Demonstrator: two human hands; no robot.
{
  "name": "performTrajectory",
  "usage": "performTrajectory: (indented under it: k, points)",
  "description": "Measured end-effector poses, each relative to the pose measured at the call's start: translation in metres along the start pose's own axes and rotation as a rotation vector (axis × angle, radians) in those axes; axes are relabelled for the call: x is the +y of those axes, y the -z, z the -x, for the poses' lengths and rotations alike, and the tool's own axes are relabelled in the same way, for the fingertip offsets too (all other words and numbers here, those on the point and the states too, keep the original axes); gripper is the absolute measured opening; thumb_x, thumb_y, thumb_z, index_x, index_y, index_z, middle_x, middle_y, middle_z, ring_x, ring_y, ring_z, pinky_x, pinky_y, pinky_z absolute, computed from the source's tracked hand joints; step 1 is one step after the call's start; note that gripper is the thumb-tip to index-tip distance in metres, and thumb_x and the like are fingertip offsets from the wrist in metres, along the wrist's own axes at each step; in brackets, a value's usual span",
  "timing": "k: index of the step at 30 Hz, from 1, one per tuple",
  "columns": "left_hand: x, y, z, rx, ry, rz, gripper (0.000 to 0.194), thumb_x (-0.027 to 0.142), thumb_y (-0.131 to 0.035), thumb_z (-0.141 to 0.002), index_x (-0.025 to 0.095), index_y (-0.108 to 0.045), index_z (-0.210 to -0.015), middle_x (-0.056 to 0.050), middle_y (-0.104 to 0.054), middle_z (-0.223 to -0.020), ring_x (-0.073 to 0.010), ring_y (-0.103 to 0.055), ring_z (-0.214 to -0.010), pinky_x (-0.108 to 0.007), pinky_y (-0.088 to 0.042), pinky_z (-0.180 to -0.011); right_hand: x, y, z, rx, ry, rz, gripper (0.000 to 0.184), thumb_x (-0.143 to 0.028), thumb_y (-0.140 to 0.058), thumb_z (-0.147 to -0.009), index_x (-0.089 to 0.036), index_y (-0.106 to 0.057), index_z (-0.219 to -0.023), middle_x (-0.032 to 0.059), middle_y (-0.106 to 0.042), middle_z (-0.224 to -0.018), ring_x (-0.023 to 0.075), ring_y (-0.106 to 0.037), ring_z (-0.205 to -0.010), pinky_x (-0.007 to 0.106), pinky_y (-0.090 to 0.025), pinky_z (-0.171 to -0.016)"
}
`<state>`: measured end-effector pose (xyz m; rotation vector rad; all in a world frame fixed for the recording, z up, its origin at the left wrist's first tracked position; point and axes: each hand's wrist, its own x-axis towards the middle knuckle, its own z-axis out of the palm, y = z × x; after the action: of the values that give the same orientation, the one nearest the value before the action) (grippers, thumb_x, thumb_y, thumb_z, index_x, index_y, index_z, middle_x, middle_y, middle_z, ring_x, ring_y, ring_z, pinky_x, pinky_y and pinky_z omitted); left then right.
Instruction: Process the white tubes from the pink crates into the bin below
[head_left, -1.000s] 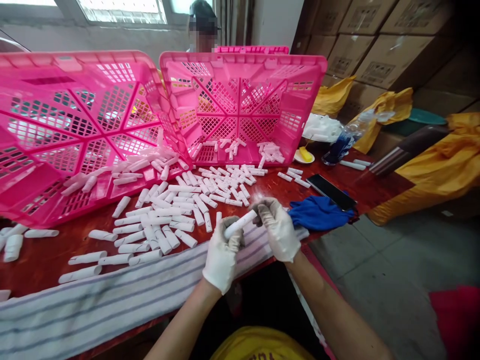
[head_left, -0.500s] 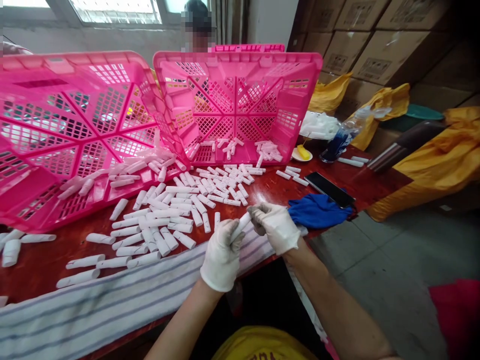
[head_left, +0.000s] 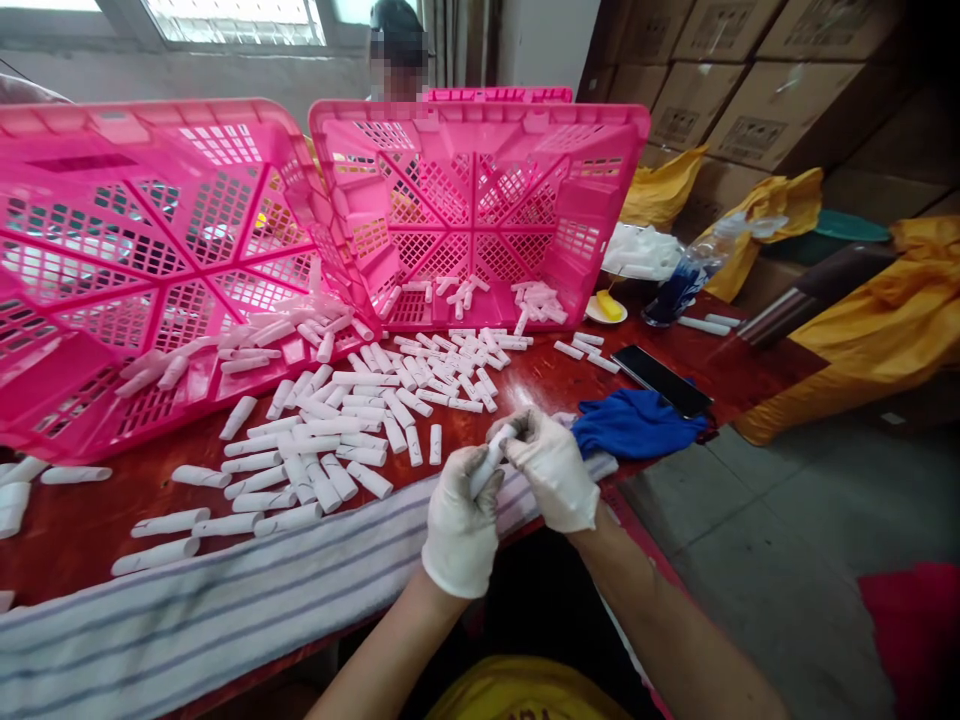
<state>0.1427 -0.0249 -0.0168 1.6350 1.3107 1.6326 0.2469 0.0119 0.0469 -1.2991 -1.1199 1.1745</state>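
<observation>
My left hand [head_left: 461,525], in a white glove with greyed fingertips, is closed around a short white tube [head_left: 491,465]. The tube slants up toward my right hand [head_left: 551,465], gloved the same way, whose fingers pinch its upper end. Whatever the right fingertips may hold besides the tube is too small to make out. Left of my hands, many similar white tubes [head_left: 364,475] lie loose on the red table [head_left: 90,510], some with thin dark lines on them. One tube [head_left: 435,445] lies apart, close to my left hand.
Two pink plastic crates [head_left: 471,232] lie on their sides with tubes inside. A striped towel [head_left: 225,600] runs along the front edge. To the right are a blue cloth [head_left: 637,425], a phone [head_left: 660,380], a bottle [head_left: 686,280] and a yellow sack [head_left: 862,330]. Another person sits behind the crates.
My left hand has shifted right with the tube, closer to my right hand. My right fingers now meet the tube's upper end, having been slightly beyond it.
</observation>
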Motion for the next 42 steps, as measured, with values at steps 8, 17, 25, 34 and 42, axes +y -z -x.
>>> performTrajectory:
  k: [8,17,25,34,42]
  points:
    - [0.016,0.019,-0.004,-0.292,0.23,-0.144,0.027,0.032,-0.049,-0.088,0.018,-0.051,-0.111,-0.008,-0.064,-0.1,-0.0182,-0.063,-0.087,-0.034,-0.051,-0.082,0.007,0.025,0.002,-0.106,-0.022,-0.013,0.012,-0.02,-0.057,-0.064,-0.015,-0.058,-0.075,-0.0007,-0.059,-0.068,0.0114,-0.055,-0.064,0.024,-0.044,-0.064]
    - [0.01,0.016,-0.001,-0.19,0.079,-0.216,0.026,0.028,-0.049,-0.088,0.017,-0.053,-0.111,-0.008,-0.066,-0.097,-0.0173,-0.064,-0.086,-0.03,-0.051,-0.078,0.006,0.022,0.007,-0.26,0.115,0.135,0.017,-0.033,-0.059,-0.076,-0.016,-0.06,-0.079,0.0025,-0.058,-0.079,0.0123,-0.054,-0.073,0.025,-0.043,-0.067]
    - [-0.007,0.062,-0.044,-0.521,-0.05,-0.412,0.033,0.023,-0.045,-0.088,0.02,-0.057,-0.118,-0.01,-0.065,-0.106,-0.0198,-0.062,-0.092,-0.033,-0.05,-0.082,0.003,0.089,0.026,-0.018,-0.066,0.805,0.011,-0.031,-0.058,-0.075,-0.021,-0.053,-0.075,-0.0019,-0.056,-0.06,0.0131,-0.048,-0.054,0.026,-0.036,-0.054]
    - [-0.059,0.066,-0.147,-0.679,-0.175,-1.02,0.03,0.011,-0.049,-0.075,0.02,-0.068,-0.097,-0.011,-0.061,-0.097,-0.026,-0.055,-0.086,-0.039,-0.042,-0.076,0.022,-0.043,-0.02,-0.208,0.096,0.939,0.037,-0.044,-0.058,-0.076,-0.025,-0.056,-0.108,0.0067,-0.065,-0.098,0.022,-0.061,-0.082,0.032,-0.043,-0.07]
    - [-0.05,0.067,-0.134,-0.518,-0.123,-0.833,0.024,0.03,-0.044,-0.088,0.019,-0.06,-0.103,-0.008,-0.061,-0.099,-0.0202,-0.056,-0.09,-0.032,-0.043,-0.079,0.027,-0.04,-0.043,-0.36,0.085,1.183,0.028,-0.014,-0.041,-0.082,-0.024,-0.058,-0.1,0.0098,-0.064,-0.084,0.0219,-0.061,-0.075,0.034,-0.043,-0.067]
